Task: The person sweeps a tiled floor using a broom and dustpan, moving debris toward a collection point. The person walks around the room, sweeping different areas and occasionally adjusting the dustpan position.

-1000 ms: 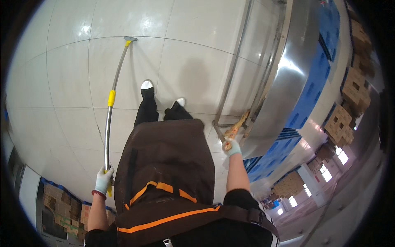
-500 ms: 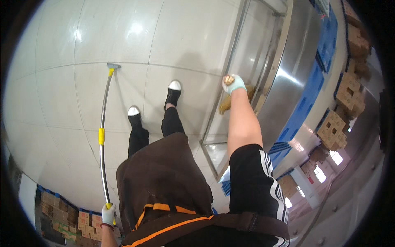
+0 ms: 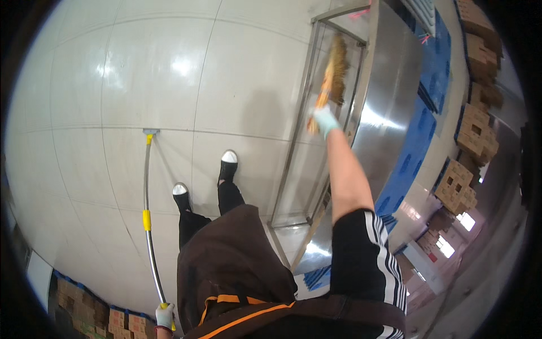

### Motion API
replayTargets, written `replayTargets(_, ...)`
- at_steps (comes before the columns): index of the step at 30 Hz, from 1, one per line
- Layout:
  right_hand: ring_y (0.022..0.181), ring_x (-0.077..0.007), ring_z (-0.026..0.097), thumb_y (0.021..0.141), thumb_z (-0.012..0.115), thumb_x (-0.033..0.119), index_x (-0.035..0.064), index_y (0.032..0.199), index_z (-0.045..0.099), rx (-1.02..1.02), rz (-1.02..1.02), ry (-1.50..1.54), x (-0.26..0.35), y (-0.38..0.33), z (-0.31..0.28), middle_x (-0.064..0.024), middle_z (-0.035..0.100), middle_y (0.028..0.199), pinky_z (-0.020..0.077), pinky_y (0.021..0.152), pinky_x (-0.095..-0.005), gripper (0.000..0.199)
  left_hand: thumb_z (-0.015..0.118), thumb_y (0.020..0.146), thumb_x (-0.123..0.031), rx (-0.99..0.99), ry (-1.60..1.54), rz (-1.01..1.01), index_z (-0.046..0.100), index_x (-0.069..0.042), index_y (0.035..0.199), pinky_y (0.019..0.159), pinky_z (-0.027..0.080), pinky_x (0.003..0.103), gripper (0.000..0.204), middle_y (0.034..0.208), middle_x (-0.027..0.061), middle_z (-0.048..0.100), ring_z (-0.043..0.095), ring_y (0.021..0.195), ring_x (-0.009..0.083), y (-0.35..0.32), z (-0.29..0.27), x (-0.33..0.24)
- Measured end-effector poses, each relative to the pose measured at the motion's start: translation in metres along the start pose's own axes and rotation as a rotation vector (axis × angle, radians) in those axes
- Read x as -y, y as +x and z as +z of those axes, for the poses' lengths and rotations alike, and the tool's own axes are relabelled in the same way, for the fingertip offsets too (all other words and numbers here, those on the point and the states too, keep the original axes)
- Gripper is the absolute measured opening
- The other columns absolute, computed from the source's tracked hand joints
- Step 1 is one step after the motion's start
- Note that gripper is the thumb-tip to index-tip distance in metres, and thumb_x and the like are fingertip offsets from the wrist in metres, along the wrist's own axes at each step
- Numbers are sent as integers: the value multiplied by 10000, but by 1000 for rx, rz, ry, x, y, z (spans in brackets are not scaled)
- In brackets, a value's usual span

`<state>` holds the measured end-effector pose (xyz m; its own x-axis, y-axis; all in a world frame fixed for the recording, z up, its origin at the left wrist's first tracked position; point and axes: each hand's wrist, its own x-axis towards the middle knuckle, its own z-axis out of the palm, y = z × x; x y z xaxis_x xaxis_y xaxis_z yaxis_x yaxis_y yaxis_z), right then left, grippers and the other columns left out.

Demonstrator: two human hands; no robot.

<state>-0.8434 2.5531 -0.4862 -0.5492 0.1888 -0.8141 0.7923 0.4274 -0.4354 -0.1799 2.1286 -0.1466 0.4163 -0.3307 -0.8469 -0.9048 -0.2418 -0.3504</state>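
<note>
My left hand (image 3: 165, 315), in a white glove, is closed around the lower end of a long metal pole scraper (image 3: 151, 255). Yellow fittings mark its shaft, and its small flat head (image 3: 151, 131) is on the tiled floor far ahead of my feet. In a pale glove, my right hand (image 3: 325, 120) grips the wooden handle of a brush (image 3: 328, 83). The brush's brown bristles point away and to the right, over the open lower frame of a steel table (image 3: 389, 85). Whether the bristles touch the frame, I cannot tell.
Light floor tiles (image 3: 113, 169) spread ahead and to the left. Blue pallets (image 3: 415, 155) run behind the steel table, with stacked cardboard boxes (image 3: 474, 133) farther right. More boxes (image 3: 79, 302) stand at the lower left. My shoes (image 3: 228, 164) are in the middle.
My right hand has swung the brush from pointing back beside my forearm to pointing forward, its bristles now in plain view. The scraper head appears lower in the picture, still held in my left hand.
</note>
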Motion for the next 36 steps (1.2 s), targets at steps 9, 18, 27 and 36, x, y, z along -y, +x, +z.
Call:
replayTargets(9,485,-189,520,669,565,-32,128,1329,275,-5,47,171,-116,-291,-74,-87,491,748,454,414,-324,739,653,752,-152,63,4,-74,523,-46,805,353,401,311,176,511,40,467,475,386,164,-15,-14,-24)
replayTargets(18,450,-190,499,705,563,1,107,1046,368,151,324,367,-102,-233,-7,-76,467,666,422,353,-328,406,650,744,-101,71,45,191,505,-43,856,359,427,298,192,563,37,478,480,411,150,-16,-79,-31)
replayTargets(27,492,-178,536,692,593,15,118,1202,357,18,267,462,-195,-517,2,-84,520,738,456,400,-325,571,605,743,-82,-84,616,624,507,-43,1113,363,451,309,385,646,89,561,551,440,156,-35,-250,-113)
replayTargets(36,488,-212,517,709,561,-15,58,910,429,-47,781,1087,-338,-642,190,-78,492,703,475,427,-327,251,607,782,-177,-700,1265,1352,579,-83,1075,594,475,444,309,753,180,621,603,683,354,-100,-266,-203)
